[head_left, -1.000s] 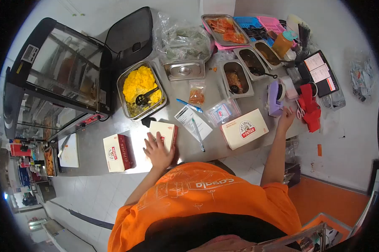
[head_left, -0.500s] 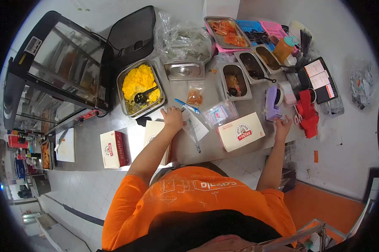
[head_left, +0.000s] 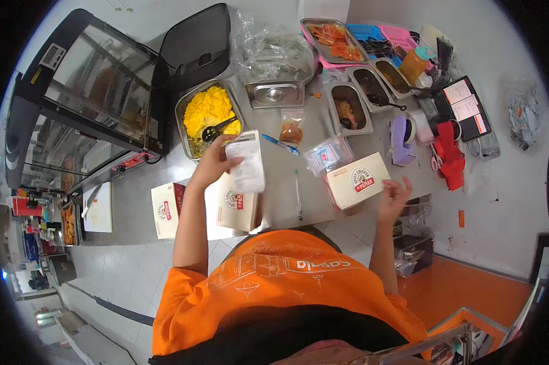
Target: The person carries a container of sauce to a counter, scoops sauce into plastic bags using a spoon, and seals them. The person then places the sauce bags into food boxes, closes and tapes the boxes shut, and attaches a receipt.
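Observation:
My left hand [head_left: 215, 163] pinches a white printed receipt [head_left: 248, 167], raised above a cream food box [head_left: 232, 210] near the table's front edge. Part of that box is hidden by the receipt. At the right, my right hand [head_left: 393, 201] is beside another cream box [head_left: 358, 181] with a red printed logo. Its fingers are loosely bent and apart, and no object shows in them. Behind this hand stands a purple tape dispenser [head_left: 401, 143]. A clear-barrelled pen [head_left: 298, 194] and a blue pen [head_left: 280, 144] lie between the boxes.
A steel pan of yellow rice [head_left: 209, 115] with a black spoon is at the left, beside a glass display warmer [head_left: 98, 109]. Several sauce pans [head_left: 347, 109] line the back right. Red-handled scissors [head_left: 436, 159] and a third box [head_left: 165, 210] flank the work area.
My left hand has lifted the receipt off the table and moved it left. My right hand has left the tape dispenser and come down beside the right box.

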{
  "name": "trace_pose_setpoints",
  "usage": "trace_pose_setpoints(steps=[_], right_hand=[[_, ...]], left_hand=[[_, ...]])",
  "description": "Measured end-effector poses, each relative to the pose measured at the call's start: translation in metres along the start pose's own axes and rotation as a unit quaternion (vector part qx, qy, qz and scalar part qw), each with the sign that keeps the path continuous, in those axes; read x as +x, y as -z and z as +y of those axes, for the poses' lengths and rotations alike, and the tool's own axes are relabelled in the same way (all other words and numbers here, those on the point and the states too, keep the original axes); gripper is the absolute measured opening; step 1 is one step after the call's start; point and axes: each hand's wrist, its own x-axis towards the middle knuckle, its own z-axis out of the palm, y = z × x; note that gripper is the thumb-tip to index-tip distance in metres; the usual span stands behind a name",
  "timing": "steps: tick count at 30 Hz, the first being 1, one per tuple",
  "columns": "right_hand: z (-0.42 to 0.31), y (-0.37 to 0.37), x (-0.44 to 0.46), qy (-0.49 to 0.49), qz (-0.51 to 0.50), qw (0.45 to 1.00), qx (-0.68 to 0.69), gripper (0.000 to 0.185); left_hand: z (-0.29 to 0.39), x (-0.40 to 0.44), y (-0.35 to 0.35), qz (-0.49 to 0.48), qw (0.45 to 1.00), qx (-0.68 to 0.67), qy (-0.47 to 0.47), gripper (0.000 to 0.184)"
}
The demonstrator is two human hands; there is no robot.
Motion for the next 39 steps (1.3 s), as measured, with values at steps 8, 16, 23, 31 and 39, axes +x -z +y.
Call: trace_pose_setpoints(steps=[8,16,23,31,39], right_hand=[[-0.08,-0.148,-0.099,-0.078,-0.439,0.89,0.097,0.061],[-0.105,-0.22,-0.126,0.031,-0.521,0.845,-0.116,0.069],[-0.103,-0.223,-0.13,0.042,-0.488,0.841,-0.231,0.071],[-0.106,-0.202,-0.108,-0.021,-0.557,0.818,-0.145,0.068],[-0.126,-0.204,-0.092,-0.051,-0.575,0.814,-0.065,0.065]], left_hand=[[-0.063,-0.058,-0.016,0.052,0.988,0.141,-0.023,0.061],[-0.077,-0.08,-0.022,0.08,0.98,0.165,-0.083,0.039],[-0.081,-0.094,-0.037,0.203,0.915,0.339,-0.079,0.032],[-0.084,-0.106,-0.039,0.153,0.93,0.321,-0.096,0.054],[-0.091,-0.105,-0.041,0.13,0.951,0.272,-0.074,0.059]])
